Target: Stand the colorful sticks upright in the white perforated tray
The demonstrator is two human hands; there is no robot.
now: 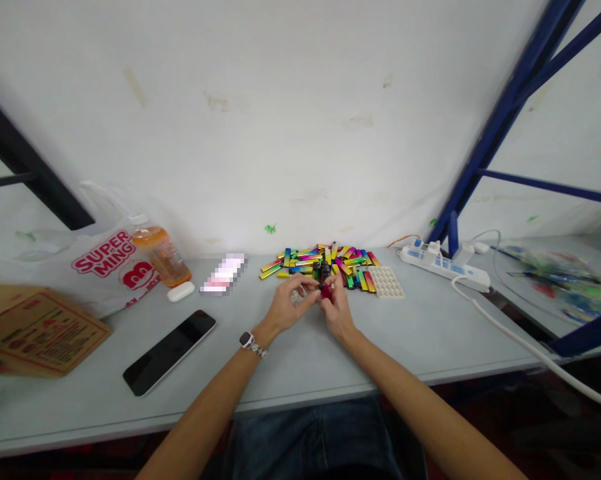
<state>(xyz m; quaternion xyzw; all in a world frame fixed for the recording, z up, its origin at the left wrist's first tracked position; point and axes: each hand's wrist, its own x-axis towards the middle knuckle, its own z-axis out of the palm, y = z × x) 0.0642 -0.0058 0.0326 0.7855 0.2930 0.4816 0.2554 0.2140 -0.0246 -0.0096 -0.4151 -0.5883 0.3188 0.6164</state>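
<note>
My right hand (336, 308) is closed on a small dark red and black piece (325, 291), too small to name. Thumb and fingers of my left hand (291, 304) curl in and meet at the same piece; what they grip is partly hidden. A watch (246, 340) and a metal bracelet are on my left wrist. Just beyond both hands lies a heap of shiny, rainbow-coloured flat bars (308, 256), with several dark pieces (321, 268) among them. To the right of the heap is a pale tray with rows of small round bumps or hollows (386, 283).
On the left are a phone (169, 352), a white case (181, 291), an orange drink bottle (161, 255), a plastic bag (100, 260) and a cardboard box (43, 330). A power strip (445, 268) with a white cable stands right, beside a blue metal frame (485, 143). A wall closes the table's back.
</note>
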